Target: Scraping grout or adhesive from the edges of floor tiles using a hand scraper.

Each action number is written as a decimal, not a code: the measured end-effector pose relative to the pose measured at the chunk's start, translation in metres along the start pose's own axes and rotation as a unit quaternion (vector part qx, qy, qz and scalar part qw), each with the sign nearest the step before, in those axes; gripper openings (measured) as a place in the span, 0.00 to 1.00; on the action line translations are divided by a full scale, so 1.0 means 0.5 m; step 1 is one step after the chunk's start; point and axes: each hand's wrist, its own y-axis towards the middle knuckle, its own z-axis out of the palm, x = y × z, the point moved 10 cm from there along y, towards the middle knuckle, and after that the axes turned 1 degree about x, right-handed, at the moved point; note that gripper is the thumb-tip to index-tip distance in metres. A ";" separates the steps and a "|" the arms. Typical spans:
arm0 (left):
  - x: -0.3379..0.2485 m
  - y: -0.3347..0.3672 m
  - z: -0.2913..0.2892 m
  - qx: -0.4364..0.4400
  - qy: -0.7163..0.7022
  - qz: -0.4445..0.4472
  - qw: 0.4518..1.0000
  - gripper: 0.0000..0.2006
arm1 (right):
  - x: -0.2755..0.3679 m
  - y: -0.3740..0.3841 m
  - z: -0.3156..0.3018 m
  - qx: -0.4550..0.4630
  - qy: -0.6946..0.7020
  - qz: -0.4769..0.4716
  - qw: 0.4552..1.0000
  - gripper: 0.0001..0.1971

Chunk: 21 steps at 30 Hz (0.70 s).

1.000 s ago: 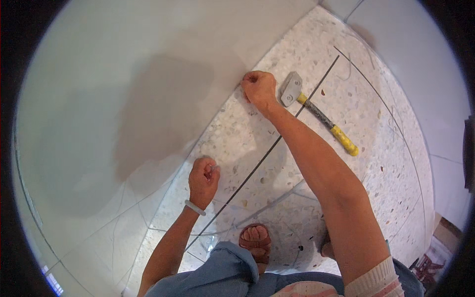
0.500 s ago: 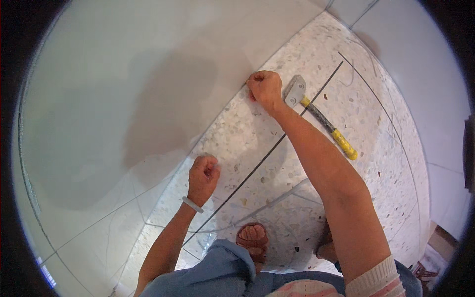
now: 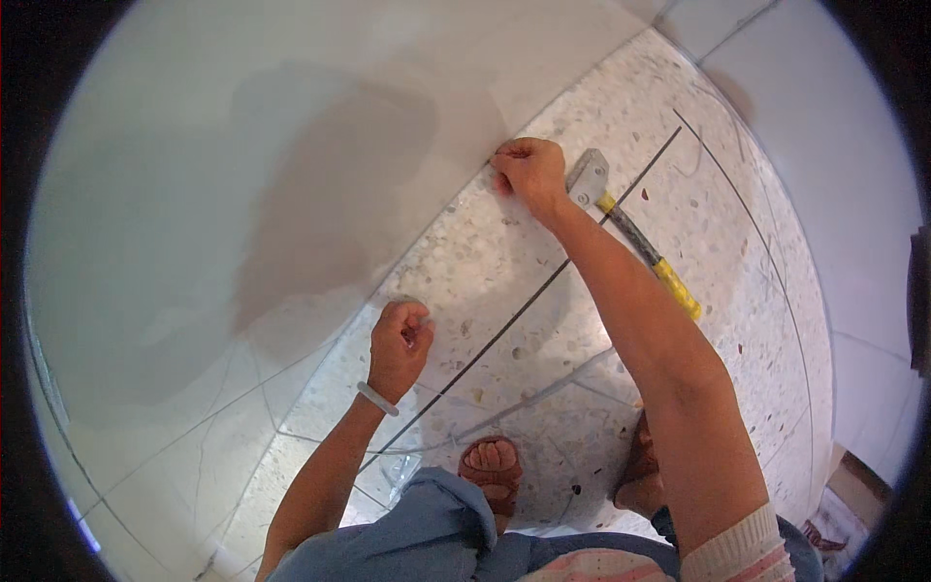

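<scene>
- Further right in view than a second ago: the hammer (image 3: pixel 630 229), along with the floor lines, so the view itself seems to have shifted; the right forearm (image 3: pixel 621 281) now comes up against the handle's edge in the picture, where more floor showed between them
- Far left of the hammer, the wall (image 3: pixel 175 194) meets the speckled floor (image 3: pixel 465 242) in a seam slanting up and right, past the hammer's head
- Left hand (image 3: pixel 398 349), well left of the hammer and nearer the body, is by the seam, a pale band (image 3: pixel 376 399) at its wrist; fingers curled inward, thumb close to the forefinger; whether they are fully closed or pinch something small, I cannot tell
- Dark strip (image 3: pixel 514 325) slants between the left hand and the hammer, passing under the handle near the head
- Right hand (image 3: pixel 533 175), just left of the hammer's head, is at the seam, fingers bent toward the wall; how tightly they close, and on what, I cannot tell
- Nearer to the hammer by far is the right hand, though its fingers point away; the hammer lies flat, its long axis running from the head down and right, roughly alongside the right forearm, so the grip end is farthest from those fingers; neither hand has hold of it
</scene>
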 end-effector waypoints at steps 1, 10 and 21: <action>0.001 0.000 -0.001 -0.004 0.003 -0.002 1.000 0.09 | 0.002 0.001 0.003 0.008 -0.023 0.001 1.000 0.02; -0.003 0.002 0.000 -0.010 -0.012 -0.008 1.000 0.10 | -0.025 0.006 -0.002 -0.007 0.054 0.019 0.998 0.02; 0.006 -0.001 0.003 -0.005 -0.005 -0.004 1.000 0.09 | 0.019 0.001 0.007 -0.025 -0.167 -0.058 0.984 0.05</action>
